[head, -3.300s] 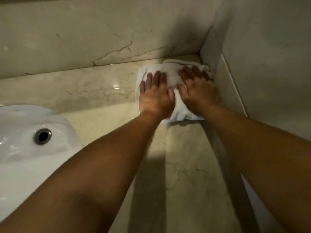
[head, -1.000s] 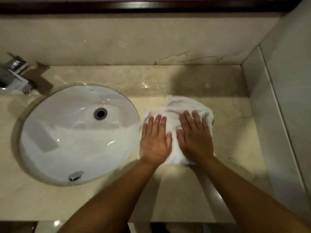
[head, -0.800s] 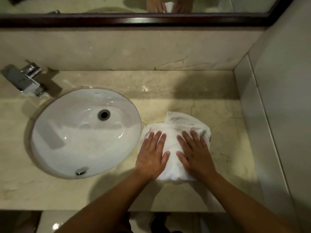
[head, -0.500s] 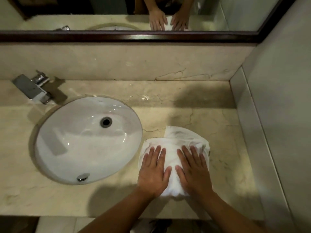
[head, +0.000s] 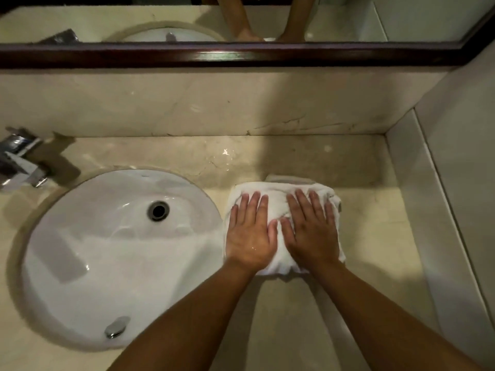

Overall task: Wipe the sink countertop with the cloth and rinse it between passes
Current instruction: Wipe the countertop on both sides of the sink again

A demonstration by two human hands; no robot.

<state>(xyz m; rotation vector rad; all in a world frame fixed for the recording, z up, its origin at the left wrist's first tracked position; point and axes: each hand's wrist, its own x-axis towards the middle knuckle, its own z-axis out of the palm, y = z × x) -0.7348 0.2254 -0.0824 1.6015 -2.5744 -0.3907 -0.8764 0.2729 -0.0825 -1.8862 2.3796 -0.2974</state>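
Note:
A folded white cloth [head: 278, 195] lies flat on the beige marble countertop [head: 369, 236], just right of the white oval sink basin [head: 88, 250]. My left hand [head: 250, 234] presses on the cloth's left half with the palm down and fingers spread. My right hand [head: 312, 231] presses on its right half the same way. The thumbs nearly touch in the middle. The cloth's near edge shows below both wrists.
A chrome faucet [head: 18, 162] stands at the far left behind the basin. The marble backsplash [head: 214, 103] and a dark-framed mirror [head: 241, 53] rise behind. A tiled side wall [head: 439, 210] closes the counter on the right. A drain [head: 158, 210] sits in the basin.
Both hands first dragged the cloth from the back right corner toward the front edge beside the basin. In the last half second they have slid it back away from that edge.

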